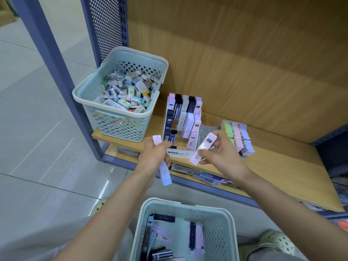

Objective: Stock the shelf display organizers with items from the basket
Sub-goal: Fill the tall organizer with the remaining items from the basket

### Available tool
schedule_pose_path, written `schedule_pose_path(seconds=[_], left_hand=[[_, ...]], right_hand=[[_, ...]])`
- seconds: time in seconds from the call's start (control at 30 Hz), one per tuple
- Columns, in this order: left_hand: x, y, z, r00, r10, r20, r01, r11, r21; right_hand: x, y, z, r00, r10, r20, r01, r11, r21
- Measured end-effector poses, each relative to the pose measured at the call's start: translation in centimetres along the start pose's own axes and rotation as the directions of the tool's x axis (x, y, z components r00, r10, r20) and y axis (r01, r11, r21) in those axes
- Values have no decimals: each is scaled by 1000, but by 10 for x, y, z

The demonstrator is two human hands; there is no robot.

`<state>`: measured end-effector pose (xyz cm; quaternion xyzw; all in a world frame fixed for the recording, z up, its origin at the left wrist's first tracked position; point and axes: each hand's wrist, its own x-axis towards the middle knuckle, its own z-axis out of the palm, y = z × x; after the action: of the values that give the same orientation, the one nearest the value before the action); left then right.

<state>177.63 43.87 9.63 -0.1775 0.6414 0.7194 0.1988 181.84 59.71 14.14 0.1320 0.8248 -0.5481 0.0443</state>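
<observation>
Just before the tiered organizer, my right hand pinches a pink case between thumb and fingertips; my left hand curls round spare cases; the basket sits nearer me; stocking is under way; next, I judge, the pink case needs an open pink slot.

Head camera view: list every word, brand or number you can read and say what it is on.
"MONO graph MG": front of the display organizer.
"0.5 HB": black case in its back row.
Too small or blurred: the line under the brand, the barcode labels in the shelf basket, the label on the pink case in the right hand.
</observation>
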Motion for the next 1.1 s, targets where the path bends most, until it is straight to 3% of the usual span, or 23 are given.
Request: schedule_pose_path(seconds=[0.2,0.3,0.4,0.57,0.73,1.1], left_hand=[[7,-6,-4,999,-38,2,38,998,55],[10,-12,-3,1000,8,7,-9,999,49],[11,-12,-2,998,52,32,-51,999,-8],[17,-15,-2,995,97,-30,-98,995,-26],[24,-18,1,990,138,-35,-140,989,-41],[24,-17,6,994,107,4,-106,992,-62]], right_hand=[[42,18,-17,987,-72,-143,36,971,-238],[60,23,-17,975,-140,-172,64,919,-388],[77,29,-15,958,-210,-195,110,898,-425],[95,48,-7,975,-200,-99,109,816,-568],[100,57,2,954,-300,10,207,632,-747],[113,64,8,960,-242,143,236,414,-879]])
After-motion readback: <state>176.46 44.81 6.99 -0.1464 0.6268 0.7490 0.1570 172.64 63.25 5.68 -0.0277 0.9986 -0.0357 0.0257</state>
